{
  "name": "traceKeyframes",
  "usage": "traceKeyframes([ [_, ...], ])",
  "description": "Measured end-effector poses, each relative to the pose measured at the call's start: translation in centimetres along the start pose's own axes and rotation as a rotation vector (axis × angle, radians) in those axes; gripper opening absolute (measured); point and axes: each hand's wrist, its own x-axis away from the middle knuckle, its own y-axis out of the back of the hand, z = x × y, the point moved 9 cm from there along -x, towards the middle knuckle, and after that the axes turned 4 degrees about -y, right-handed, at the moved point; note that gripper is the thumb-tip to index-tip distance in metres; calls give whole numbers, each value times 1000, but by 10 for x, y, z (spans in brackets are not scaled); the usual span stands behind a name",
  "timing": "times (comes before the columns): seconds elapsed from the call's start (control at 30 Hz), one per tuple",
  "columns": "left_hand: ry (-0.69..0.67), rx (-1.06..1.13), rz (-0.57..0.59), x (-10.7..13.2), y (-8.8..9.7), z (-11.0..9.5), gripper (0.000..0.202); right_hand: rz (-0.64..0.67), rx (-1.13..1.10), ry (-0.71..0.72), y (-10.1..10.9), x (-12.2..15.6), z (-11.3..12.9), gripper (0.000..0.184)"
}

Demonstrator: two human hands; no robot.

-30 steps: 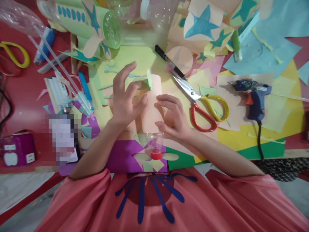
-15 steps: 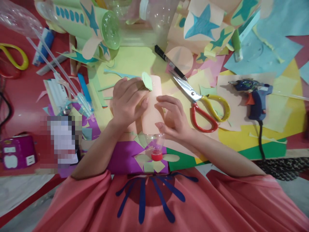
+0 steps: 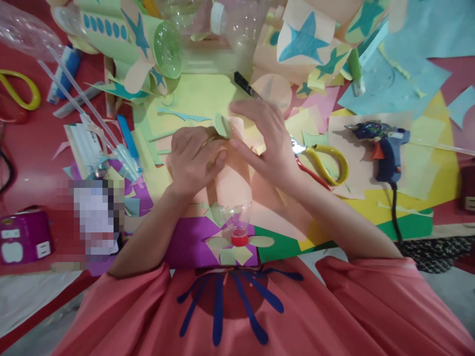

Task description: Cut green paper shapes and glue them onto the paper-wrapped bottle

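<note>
A plastic bottle [image 3: 236, 213] wrapped in peach paper lies in front of me, its red cap [image 3: 239, 237] pointing toward my body. My left hand [image 3: 196, 160] is curled against the bottle's left side, holding it. Near its far end, a small pale green paper piece [image 3: 222, 125] stands up from the wrap beside my left fingers. My right hand [image 3: 270, 136] is raised over the bottle's far right side, fingers spread and slightly blurred. Its thumb points at the green piece; whether they touch I cannot tell. Scissors [image 3: 330, 160] with yellow and red handles lie partly hidden behind that hand.
A blue glue gun [image 3: 389, 148] rests on paper at the right, its cord running toward me. Paper-decorated bottles [image 3: 168, 49] stand along the back. A black pen [image 3: 245, 84] lies beyond my hands. Clear glue sticks [image 3: 126, 160] and a phone [image 3: 94, 215] are at left.
My right hand has left the bottle's near right side and moved up and away from me toward its far end, now covering the scissors' blades. My left hand keeps its hold.
</note>
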Motion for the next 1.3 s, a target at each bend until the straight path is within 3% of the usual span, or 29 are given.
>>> traceKeyframes([
  [0.1, 23, 27, 10, 0, -2, 1, 28, 126, 20, -80, -11, -14, -10, 36],
  [0.2, -33, -1, -83, -1, 4, -4, 28, 163, 3, -44, -16, -17, -10, 38],
  [0.3, -10, 46, -151, 5, 6, 0, 46, 183, 0, -70, -20, -16, -15, 37],
  [0.37, 56, 91, -123, 9, 2, 8, 59, 190, -5, -103, -21, -14, -19, 36],
  [0.57, 181, 165, 79, 15, -10, 20, 61, 173, -12, -148, -20, -13, -26, 40],
  [0.73, 152, 101, 40, 11, -6, 17, 64, 166, -40, -172, -17, -10, -29, 43],
  [0.9, 114, 58, -36, 8, -1, 10, 52, 98, -69, -141, -11, -7, -31, 46],
  [1.0, 116, 84, -4, 8, -2, 11, 44, 58, -35, -103, -6, -2, -29, 43],
  [1.17, 169, 158, 65, 13, -9, 20, 53, 10, 127, -69, 1, 16, -25, 29],
  [1.3, 207, 145, 81, 14, -10, 19, 56, -70, 196, 48, -1, 31, -9, 29],
])
